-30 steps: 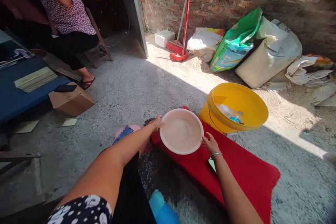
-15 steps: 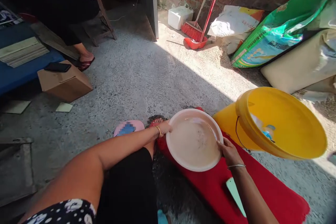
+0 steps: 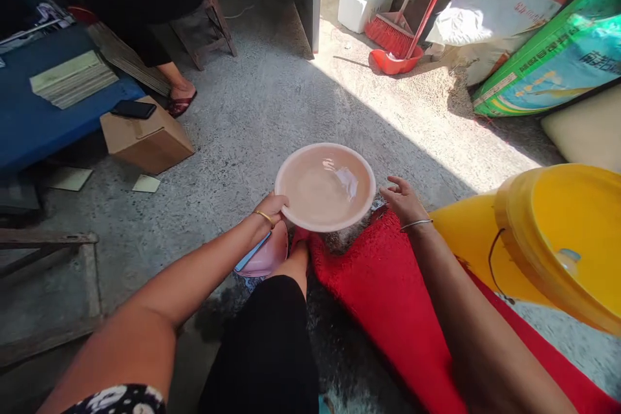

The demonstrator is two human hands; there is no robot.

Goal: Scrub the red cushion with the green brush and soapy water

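A round, pale pink basin (image 3: pixel 323 197) is held out over the floor in front of my knees, with shiny reflections inside it. My left hand (image 3: pixel 272 207) is closed on its left rim, the thumb over the edge. Just off the right rim, my right hand (image 3: pixel 402 202) has its fingers apart and holds nothing. Below the basin and to the right spreads a red cloth (image 3: pixel 378 278). A pink plastic object (image 3: pixel 266 259) with a light blue strip sits under my left wrist, partly hidden.
A yellow bucket (image 3: pixel 514 226) stands at my right. A cardboard box (image 3: pixel 150 142) with a black phone (image 3: pixel 133 108) on top is at the left. Farther off are a broom (image 3: pixel 391 32), a red dustpan (image 3: pixel 395 63), sacks (image 3: pixel 490 19) and a seated person's foot (image 3: pixel 182 97).
The basin has moved forward and left, away from the red cloth, with my left hand still on it. My right hand has let go of its rim. The view has shifted too.
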